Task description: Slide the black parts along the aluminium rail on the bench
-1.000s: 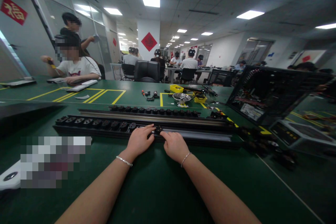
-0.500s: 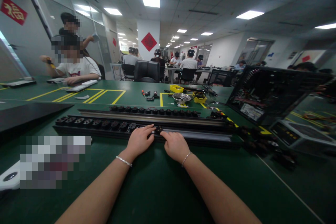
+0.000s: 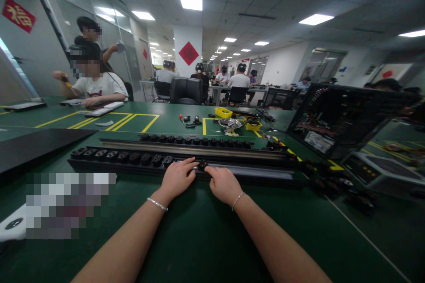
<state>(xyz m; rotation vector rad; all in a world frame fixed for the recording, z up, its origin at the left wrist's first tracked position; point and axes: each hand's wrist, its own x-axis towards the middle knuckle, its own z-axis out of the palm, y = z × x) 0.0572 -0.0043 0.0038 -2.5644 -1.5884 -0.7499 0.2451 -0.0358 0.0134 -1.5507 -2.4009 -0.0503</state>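
Across the table in front of me lies a long black power strip (image 3: pixel 252 171) with an open channel. Round-faced socket modules (image 3: pixel 122 156) fill its left part in a row. My left hand (image 3: pixel 178 178) rests over the channel, fingers stretched across the top and thumb by the front side. Between my hands sits a single black socket module (image 3: pixel 202 165) in the channel. My right hand (image 3: pixel 225 184) presses its index finger against that module from the right, the other fingers curled. The module's underside is hidden.
Behind lie a second long rail (image 3: pixel 199 148) and another row of sockets (image 3: pixel 195 141). A metal bowl (image 3: pixel 229 123) and a yellow bin (image 3: pixel 223 112) stand further back. An open computer case (image 3: pixel 345 119) is at right, loose black parts (image 3: pixel 348 188) nearer. A person sits across at left.
My hands and the module between them have shifted very slightly to the right. The view has moved a little; the rest looks the same.
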